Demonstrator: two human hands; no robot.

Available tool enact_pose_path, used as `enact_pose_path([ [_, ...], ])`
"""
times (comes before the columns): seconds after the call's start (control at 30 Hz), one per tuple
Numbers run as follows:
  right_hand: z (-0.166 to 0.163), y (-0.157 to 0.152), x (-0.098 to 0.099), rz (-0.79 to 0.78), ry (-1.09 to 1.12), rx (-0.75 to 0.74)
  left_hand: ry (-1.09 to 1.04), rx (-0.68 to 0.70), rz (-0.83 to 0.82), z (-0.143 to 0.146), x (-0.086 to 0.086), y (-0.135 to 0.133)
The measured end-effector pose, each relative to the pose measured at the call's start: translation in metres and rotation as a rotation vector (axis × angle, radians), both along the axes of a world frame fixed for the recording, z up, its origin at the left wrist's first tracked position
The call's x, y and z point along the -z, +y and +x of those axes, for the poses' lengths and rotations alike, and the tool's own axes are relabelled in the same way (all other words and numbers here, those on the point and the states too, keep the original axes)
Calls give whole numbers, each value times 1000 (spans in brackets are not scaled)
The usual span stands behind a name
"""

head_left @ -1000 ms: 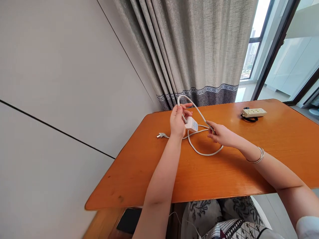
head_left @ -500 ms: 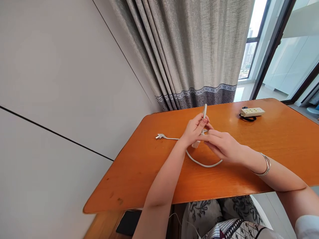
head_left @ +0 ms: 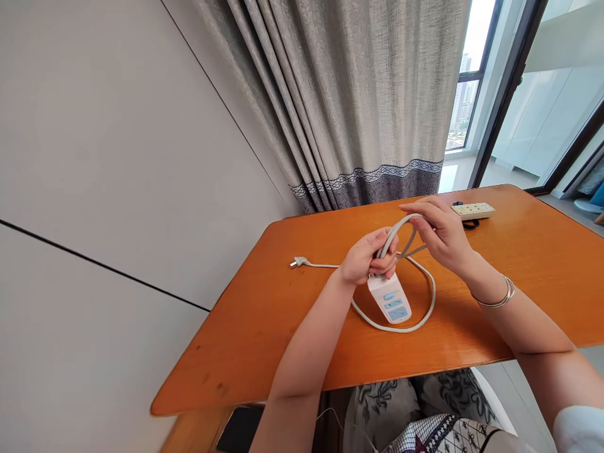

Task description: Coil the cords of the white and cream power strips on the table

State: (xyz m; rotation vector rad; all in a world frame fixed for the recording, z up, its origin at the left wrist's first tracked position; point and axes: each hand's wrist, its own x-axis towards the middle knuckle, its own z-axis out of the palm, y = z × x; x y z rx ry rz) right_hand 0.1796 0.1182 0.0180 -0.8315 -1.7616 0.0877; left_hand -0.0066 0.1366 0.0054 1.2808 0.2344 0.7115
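My left hand [head_left: 370, 255] is closed around a bundle of white power cord [head_left: 399, 231] just above a small white power strip [head_left: 391, 301]. The strip tilts down from that hand, its blue sockets and switch facing me; whether its lower end touches the table is unclear. My right hand [head_left: 441, 229] grips the far bend of the looped cord between thumb and fingers. A further length of cord curves over the tabletop around the strip. Its plug [head_left: 299, 262] lies to the left on the table. Part of the bundle is hidden inside my left hand.
The orange-brown wooden table [head_left: 255, 327] fills the middle. A cream power strip [head_left: 473, 211] with a black cord sits at its back right. A grey curtain [head_left: 372, 94] hangs behind. Below the left front edge lies a dark flat object [head_left: 240, 430].
My right hand has moved away from my left, up and to the right, drawing out a loop of cord. The white power strip now shows below my left hand.
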Motion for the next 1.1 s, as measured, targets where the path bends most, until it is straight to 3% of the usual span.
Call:
enact_pose_path([
  [0.13, 3, 8, 4, -337, 36, -210, -68, 42, -95, -1, -2, 0],
  [0.23, 2, 9, 4, -453, 157, -295, -9, -10, -121, -2, -2, 3],
  [0.43, -4, 8, -1, -518, 341, -396, 63, -139, 25, 0, -4, 0],
  [0.6, -5, 6, -2, -573, 406, -406, 124, -156, 58, 0, -6, -5],
  [0.83, -2, 7, 1, -595, 476, -456, 76, -213, 4, 4, -7, -4],
  [1.0, -6, 8, 3, -515, 443, -356, 25, -265, -128, 5, -14, -8],
  [1.1, -9, 8, 5, -438, 457, -281, 1, -217, -184, 4, -16, -8],
])
